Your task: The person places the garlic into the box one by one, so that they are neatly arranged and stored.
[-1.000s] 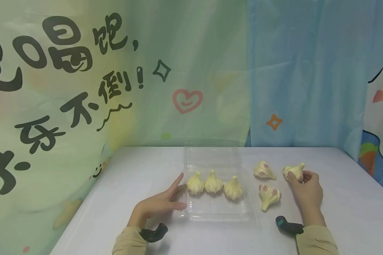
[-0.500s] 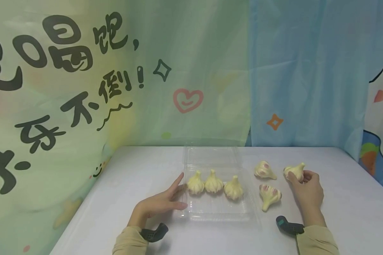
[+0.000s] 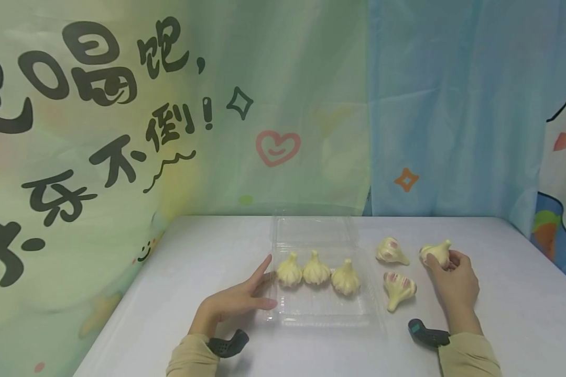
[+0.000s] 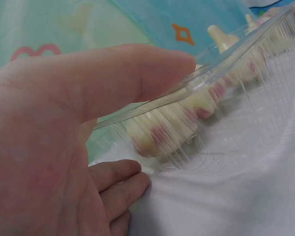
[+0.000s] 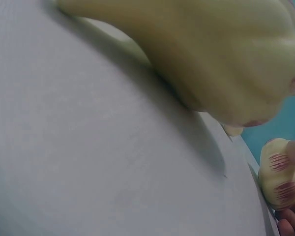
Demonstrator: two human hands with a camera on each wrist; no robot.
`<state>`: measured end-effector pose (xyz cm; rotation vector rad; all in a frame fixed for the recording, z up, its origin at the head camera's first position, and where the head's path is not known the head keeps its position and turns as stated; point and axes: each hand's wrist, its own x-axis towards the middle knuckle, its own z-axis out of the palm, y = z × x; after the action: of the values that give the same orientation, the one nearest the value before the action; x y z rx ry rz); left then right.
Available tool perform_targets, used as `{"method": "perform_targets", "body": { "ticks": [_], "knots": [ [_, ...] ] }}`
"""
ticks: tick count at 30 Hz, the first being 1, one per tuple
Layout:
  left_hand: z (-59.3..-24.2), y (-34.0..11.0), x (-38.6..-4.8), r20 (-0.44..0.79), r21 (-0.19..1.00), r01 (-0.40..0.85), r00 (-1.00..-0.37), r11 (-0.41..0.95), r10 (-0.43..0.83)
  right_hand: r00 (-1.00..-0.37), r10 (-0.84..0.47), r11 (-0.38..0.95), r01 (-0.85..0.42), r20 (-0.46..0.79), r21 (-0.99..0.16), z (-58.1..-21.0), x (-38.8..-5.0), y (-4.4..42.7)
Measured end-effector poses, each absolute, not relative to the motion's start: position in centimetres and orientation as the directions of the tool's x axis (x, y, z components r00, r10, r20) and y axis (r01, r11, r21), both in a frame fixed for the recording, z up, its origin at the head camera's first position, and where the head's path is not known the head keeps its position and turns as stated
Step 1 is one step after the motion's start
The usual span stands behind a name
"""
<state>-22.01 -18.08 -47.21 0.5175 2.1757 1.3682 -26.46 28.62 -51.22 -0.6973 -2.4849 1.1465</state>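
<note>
My left hand (image 3: 238, 301) lies against the left side of a clear plastic clamshell box (image 3: 320, 314), fingers spread and thumb by the near corner. In the left wrist view a straight digit (image 4: 152, 69) crosses the box's rim. Three garlic bulbs (image 3: 316, 269) stand in a row inside, stems up. At the right, my right hand (image 3: 457, 285) pinches another garlic bulb (image 3: 435, 254) between thumb and fingers, at table level; whether it still touches the table is unclear. The right wrist view shows this held bulb (image 5: 275, 182) at its right edge.
Two loose garlic bulbs, one farther back (image 3: 390, 251) and one nearer (image 3: 399, 289), lie between the box and my right hand. The box's raised lid (image 3: 311, 230) is at the back. A printed curtain (image 3: 283, 104) hangs behind the white table (image 3: 207, 241).
</note>
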Motion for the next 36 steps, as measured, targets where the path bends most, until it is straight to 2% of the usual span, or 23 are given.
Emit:
{"method": "perform_targets", "body": {
  "ticks": [36],
  "knots": [
    [-47.30, -18.12, -22.10, -0.210, 0.906, 0.060, -0.795, 0.418, 0.569, -0.835, 0.547, 0.549, 0.300, 0.064, -0.780, -51.11, -26.55, 28.67]
  ]
}}
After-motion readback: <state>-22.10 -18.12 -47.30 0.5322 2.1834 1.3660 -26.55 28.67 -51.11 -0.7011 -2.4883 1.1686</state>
